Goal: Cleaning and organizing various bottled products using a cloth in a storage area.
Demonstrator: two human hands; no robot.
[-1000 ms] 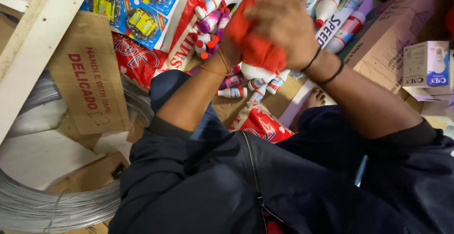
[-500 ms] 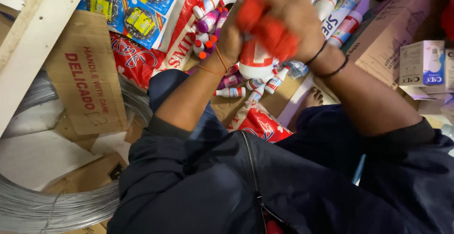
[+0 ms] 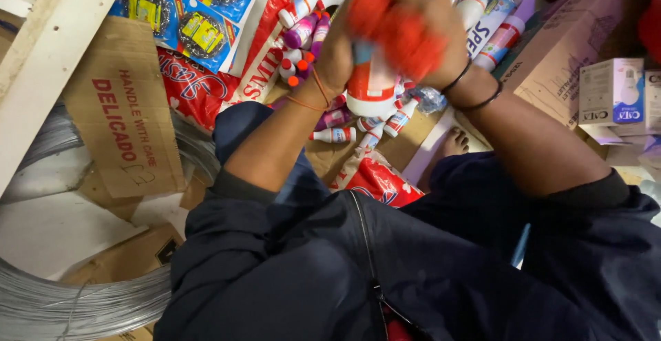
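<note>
My left hand (image 3: 337, 52) grips the side of a white bottle with a red band (image 3: 370, 87), held upright in front of me. My right hand (image 3: 430, 27) is closed over its top, which is covered by a red cloth or net (image 3: 396, 27). Both wrists carry thin bands. Below and behind the bottle lie several small white, red-capped and purple bottles (image 3: 330, 134) on cardboard. My dark-clothed lap fills the bottom of the view.
A coil of grey wire (image 3: 62, 306) lies at lower left beside a brown cardboard flap (image 3: 124, 107). Blue blister packs (image 3: 186, 10) and red printed bags (image 3: 375, 179) lie around. A small white and blue box (image 3: 613, 93) sits on cartons at right. A bare foot (image 3: 454, 141) shows.
Both hands have lifted the bottle slightly up and away from my lap. The red material has bunched over the bottle's top, showing more of its white body.
</note>
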